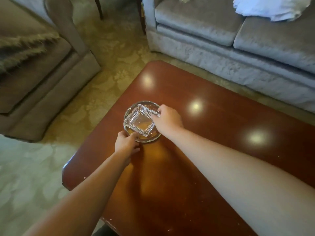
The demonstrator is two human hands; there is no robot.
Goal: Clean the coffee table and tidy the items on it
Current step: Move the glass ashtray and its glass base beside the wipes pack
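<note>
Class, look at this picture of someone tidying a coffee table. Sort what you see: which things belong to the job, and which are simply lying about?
Part of the job:
- coffee table
- square glass ashtray, sitting in the round glass dish
- left hand at the dish's near rim
- right hand on the ashtray's corner

Just lying about:
- grey sofa
- armchair
- white cloth on the sofa
- carpet

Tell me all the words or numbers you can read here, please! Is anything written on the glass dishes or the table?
None: no words, numbers or labels can be read anywhere.
The square glass dish shows only cut ridges, no writing.
The round glass dish under it is plain.
The table shows only light spots.
The white cloth on the sofa shows no print.
</note>
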